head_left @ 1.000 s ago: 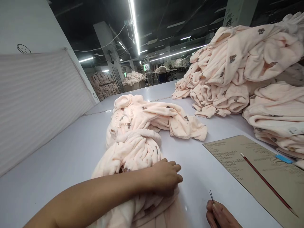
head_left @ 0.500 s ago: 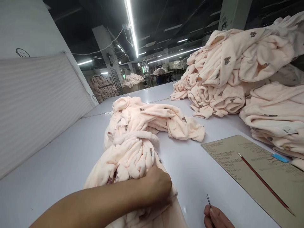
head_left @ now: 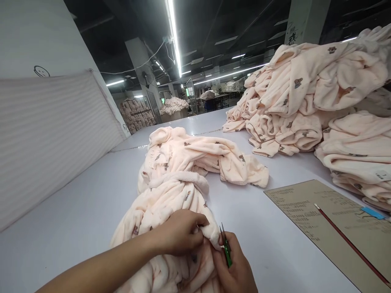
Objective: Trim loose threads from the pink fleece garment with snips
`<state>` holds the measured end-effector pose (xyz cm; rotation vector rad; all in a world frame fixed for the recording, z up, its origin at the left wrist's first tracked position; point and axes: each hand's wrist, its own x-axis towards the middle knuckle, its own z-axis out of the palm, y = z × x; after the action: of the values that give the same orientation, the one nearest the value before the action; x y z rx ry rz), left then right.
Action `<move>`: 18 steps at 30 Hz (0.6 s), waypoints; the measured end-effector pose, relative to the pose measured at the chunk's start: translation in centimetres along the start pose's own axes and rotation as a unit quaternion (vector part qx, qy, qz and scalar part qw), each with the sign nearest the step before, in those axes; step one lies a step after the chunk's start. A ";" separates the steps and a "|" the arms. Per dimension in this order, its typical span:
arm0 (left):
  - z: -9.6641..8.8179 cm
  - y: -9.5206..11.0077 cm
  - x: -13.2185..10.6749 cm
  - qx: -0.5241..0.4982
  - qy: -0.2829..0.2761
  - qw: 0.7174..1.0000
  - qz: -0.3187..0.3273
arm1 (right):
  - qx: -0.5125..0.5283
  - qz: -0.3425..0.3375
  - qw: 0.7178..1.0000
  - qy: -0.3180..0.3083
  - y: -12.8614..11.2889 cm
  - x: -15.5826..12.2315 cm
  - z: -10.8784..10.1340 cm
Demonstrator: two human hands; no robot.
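Factory hall behind us, strip lights overhead, more fabric stacks far back. We stand at a big white table [head_left: 76, 215]; a ribbed white panel [head_left: 51, 138] leans along its left edge. Large heap of pink garments [head_left: 308, 101] fills the far right corner, with a folded stack [head_left: 357, 154] just in front of it at the right edge. One pink fleece garment [head_left: 180, 171] lies mid-table and runs down to the near edge, bunched and twisted. Brown cardboard sheet [head_left: 332, 219] sits near the right edge, with a red pencil [head_left: 351, 244] lying across it and a small blue tag [head_left: 372, 213] at its far side. Our left hand [head_left: 180, 234] pinches a fold of the garment, fingers closed on the cloth. Our right hand [head_left: 233, 268] touches the same fold and grips green thread snips [head_left: 226, 246], blades pointing up, tips just beside the pinched edge.
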<state>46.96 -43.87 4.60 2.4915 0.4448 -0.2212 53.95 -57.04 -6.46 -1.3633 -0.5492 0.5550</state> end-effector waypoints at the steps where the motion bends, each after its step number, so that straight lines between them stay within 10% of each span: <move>1: -0.2 -0.5 -0.1 -0.041 -0.015 0.999 -0.003 | 0.005 -0.008 1.000 -0.012 -0.4 0.4 0.3; 7: -2.7 -3.2 -0.3 -0.209 -0.141 0.968 -0.008 | 0.043 -0.003 0.996 -0.077 -1.9 2.8 1.0; 18: -2.6 -3.7 0.3 -0.318 -0.157 0.935 0.006 | -0.084 0.024 0.992 -0.092 -0.7 2.0 -0.2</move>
<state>46.10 -39.45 4.69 1.7821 0.3034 -0.3946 55.63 -55.97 -5.72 -1.4968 -0.7269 0.6911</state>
